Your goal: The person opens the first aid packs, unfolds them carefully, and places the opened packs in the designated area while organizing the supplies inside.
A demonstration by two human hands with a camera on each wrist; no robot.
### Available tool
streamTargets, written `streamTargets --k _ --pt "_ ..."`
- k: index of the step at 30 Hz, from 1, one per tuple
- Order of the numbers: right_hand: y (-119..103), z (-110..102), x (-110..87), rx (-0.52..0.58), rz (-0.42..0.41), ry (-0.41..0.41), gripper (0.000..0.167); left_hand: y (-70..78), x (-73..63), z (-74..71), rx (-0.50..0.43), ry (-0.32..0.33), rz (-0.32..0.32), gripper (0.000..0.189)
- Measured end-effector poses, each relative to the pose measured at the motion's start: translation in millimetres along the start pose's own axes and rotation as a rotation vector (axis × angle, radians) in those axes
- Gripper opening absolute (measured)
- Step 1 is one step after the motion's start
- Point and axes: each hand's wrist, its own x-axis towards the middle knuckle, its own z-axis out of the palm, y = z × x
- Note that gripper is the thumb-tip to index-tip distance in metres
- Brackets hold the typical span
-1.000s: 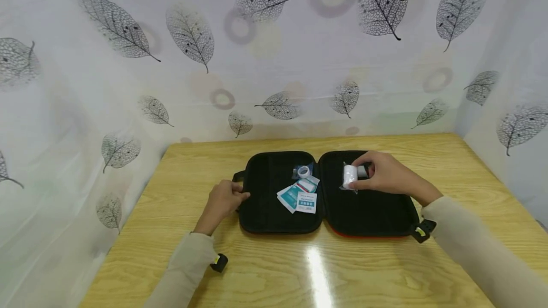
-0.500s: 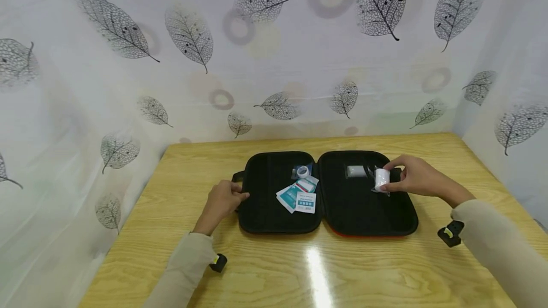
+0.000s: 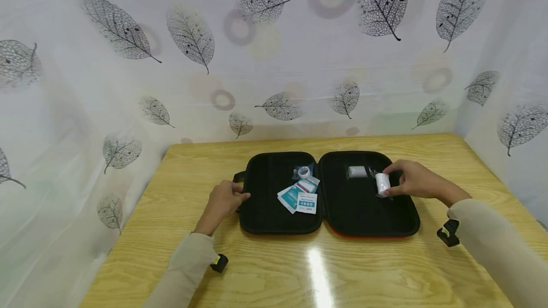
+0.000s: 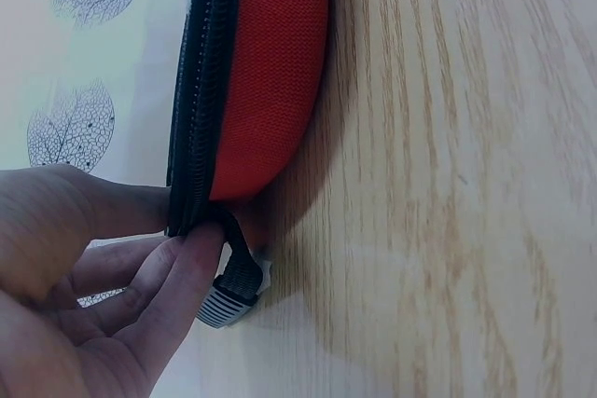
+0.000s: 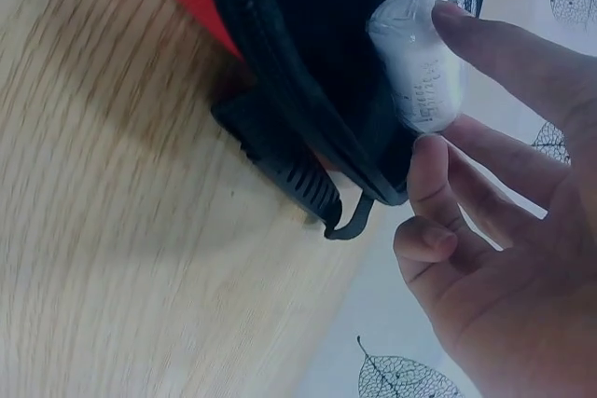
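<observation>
A zippered case [image 3: 364, 213], black inside and red outside, lies opened flat on the table. My left hand [image 3: 224, 198] pinches the rim of its left half beside the carry handle; the left wrist view shows the thumb [image 4: 131, 207] on the black zipper edge and fingers under it. My right hand [image 3: 413, 182] holds a white bandage roll [image 3: 383, 185] in clear wrap between thumb and fingertips, over the upper right of the right half. In the right wrist view the wrapped roll [image 5: 424, 67] shows faint print. Another wrapped white roll [image 3: 357, 171] lies to its left.
In the left half lie a small roll of white tape [image 3: 304, 171] and several flat teal-and-white packets [image 3: 306, 202]. The wooden table [image 3: 265, 270] meets a leaf-patterned curtain [image 3: 299, 61] at the back and sides. A black handle [image 5: 289, 170] sticks out by the right half.
My right hand has carried the bandage roll rightward, uncovering the other roll, and the held roll now leans slightly. My left hand has stayed on the case rim.
</observation>
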Motion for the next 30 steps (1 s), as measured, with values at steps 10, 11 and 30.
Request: streamTargets --k 10,11,30 --pt "0.0 0.5 0.9 0.023 -0.003 -0.037 0.06 1.0 -0.4 -2.2 0.003 0.007 0.018 0.028" --pt "-0.5 0.6 1.2 0.02 0.002 -0.042 0.06 1.1 -0.5 -2.4 0.001 0.007 0.018 0.028" --pt "11.8 -0.5 -0.1 0.03 -0.04 0.005 0.03 0.2 -0.4 -0.8 0.007 0.004 0.006 0.028"
